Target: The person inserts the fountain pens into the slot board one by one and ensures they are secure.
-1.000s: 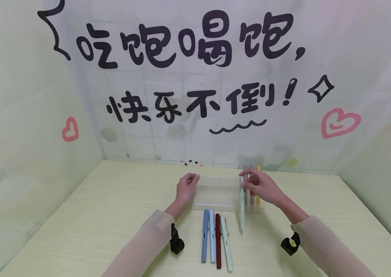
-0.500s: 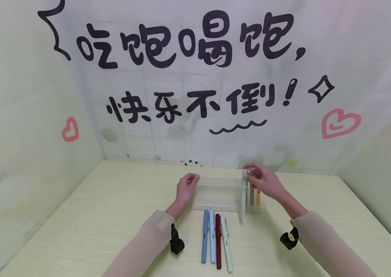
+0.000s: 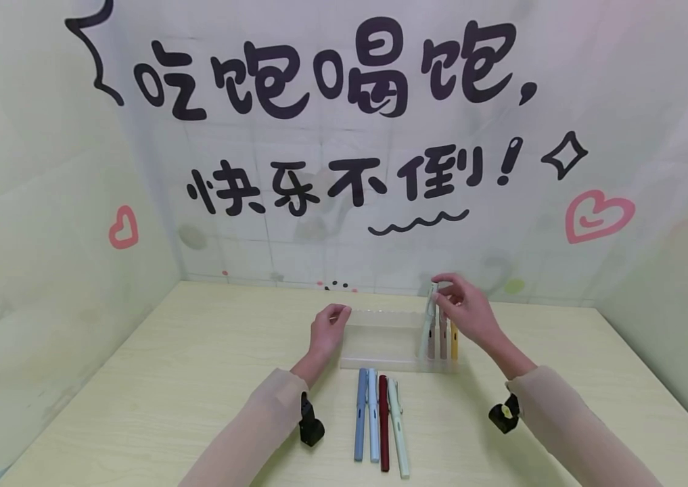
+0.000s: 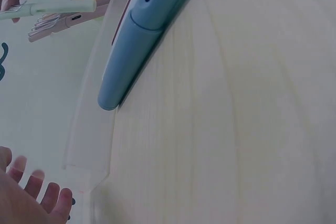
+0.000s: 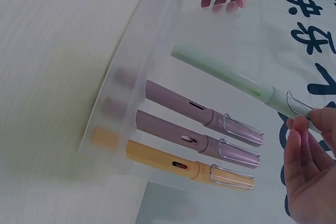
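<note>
My right hand (image 3: 467,311) pinches a pale green fountain pen (image 5: 226,77) by its capped end. The pen stands nearly upright, leaning slightly, its lower end overlapping the front ledge of a clear plastic pen rack (image 3: 380,341). Beside it in the rack are two mauve pens (image 5: 178,103) and a yellow pen (image 5: 163,157), clips up. At the rack's left end my left hand (image 3: 327,329) holds the upper corner between thumb and fingers. In the right wrist view, left fingertips show through the clear panel.
In front of the rack, side by side on the pale wooden table (image 3: 197,392), lie a blue pen (image 3: 360,416), a light blue pen (image 3: 373,419), a dark red pen (image 3: 384,426) and another pale green pen (image 3: 399,429). A printed cloth wall (image 3: 295,250) rises behind.
My right hand has moved up and slightly right with the pale green pen, bringing its lower end from in front of the rack back to the ledge. The left hand stays put.
</note>
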Tool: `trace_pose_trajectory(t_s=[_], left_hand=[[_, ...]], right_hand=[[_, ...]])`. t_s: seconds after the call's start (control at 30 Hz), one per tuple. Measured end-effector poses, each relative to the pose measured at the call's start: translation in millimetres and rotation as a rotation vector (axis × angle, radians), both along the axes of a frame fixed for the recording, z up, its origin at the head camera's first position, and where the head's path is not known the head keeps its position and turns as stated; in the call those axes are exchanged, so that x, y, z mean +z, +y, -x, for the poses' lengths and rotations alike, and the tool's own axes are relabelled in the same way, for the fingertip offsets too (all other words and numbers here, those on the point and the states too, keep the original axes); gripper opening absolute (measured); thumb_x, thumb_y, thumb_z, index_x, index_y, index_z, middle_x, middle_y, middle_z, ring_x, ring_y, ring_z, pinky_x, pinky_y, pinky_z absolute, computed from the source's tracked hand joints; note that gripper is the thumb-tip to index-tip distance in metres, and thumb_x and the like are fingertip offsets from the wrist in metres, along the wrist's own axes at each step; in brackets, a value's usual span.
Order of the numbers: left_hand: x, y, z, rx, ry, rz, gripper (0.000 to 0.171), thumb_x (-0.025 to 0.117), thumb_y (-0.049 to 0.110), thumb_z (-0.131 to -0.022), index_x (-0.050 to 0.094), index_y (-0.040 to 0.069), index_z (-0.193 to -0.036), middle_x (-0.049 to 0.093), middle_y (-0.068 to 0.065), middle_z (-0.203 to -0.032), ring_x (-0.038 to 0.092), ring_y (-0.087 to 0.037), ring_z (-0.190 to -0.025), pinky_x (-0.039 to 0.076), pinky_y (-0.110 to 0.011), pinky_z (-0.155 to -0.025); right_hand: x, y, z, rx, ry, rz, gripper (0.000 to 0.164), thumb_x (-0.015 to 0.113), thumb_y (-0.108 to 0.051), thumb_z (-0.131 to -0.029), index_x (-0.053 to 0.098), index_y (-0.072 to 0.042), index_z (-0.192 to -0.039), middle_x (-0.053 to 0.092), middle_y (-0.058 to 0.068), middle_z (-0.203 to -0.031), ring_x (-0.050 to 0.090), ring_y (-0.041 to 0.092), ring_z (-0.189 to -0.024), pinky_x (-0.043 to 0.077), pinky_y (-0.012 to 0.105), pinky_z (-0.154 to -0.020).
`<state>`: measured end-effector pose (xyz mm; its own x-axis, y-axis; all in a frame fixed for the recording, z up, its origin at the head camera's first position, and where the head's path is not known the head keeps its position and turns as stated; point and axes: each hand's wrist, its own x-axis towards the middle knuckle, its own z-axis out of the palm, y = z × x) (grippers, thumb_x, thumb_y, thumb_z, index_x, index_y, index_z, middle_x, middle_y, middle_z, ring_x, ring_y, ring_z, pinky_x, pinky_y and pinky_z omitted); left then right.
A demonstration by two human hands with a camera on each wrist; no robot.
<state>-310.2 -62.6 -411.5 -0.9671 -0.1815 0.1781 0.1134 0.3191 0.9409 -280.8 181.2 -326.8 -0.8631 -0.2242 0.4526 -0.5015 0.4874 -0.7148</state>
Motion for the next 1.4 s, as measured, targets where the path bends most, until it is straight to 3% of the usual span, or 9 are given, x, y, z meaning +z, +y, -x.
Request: trace_pose_trajectory(t_s=[0.17,0.4,0.9,1.4], left_hand=[[-0.5,-1,-0.2,-0.004,0.001,0.001,0.026,0.052,0.023,-0.089,0.060,0.002,-0.102,0.060,-0.010,-0.100,0.054,-0.025,-0.098,0.045,-0.035,-0.083],[0.6,-1,-1.8,-0.006,0.009,0.001,0.026,0.052,0.023,-0.089,0.060,0.001,-0.102,0.060,-0.011,-0.100,0.054,-0.026,-0.097,0.045,-0.035,-0.083],[1.8,0,-2.7,-0.005,0.000,-0.008,0.025,0.052,0.021,-0.090,0.059,0.001,-0.102,0.059,-0.011,-0.100,0.053,-0.026,-0.098,0.045,-0.035,-0.083],[1.7,1,-2.1,-0.002,-0.002,-0.013,0.024,0.052,0.020,-0.090,0.060,0.001,-0.101,0.059,-0.010,-0.099,0.054,-0.025,-0.096,0.045,-0.035,-0.082]], right_hand=[[-13.9,4,11.6,-0.028,0.061,0.014,0.025,0.056,-0.007,-0.085,0.053,-0.004,-0.110,0.063,0.016,-0.085,0.056,0.032,-0.061,0.045,0.026,-0.044],[-23.8,2,14.5,-0.041,0.145,-0.023,0.023,0.057,-0.006,-0.084,0.055,-0.007,-0.107,0.064,0.013,-0.083,0.056,0.020,-0.058,0.045,0.026,-0.043],[-30.0,-2,15.4,-0.009,0.096,-0.088,0.026,0.057,-0.006,-0.085,0.052,-0.002,-0.111,0.063,0.012,-0.086,0.055,0.017,-0.063,0.046,0.027,-0.049],[-34.1,-3,21.1,0.019,0.069,-0.094,0.022,0.058,-0.006,-0.084,0.054,-0.004,-0.105,0.063,0.009,-0.082,0.054,0.016,-0.059,0.046,0.027,-0.048]])
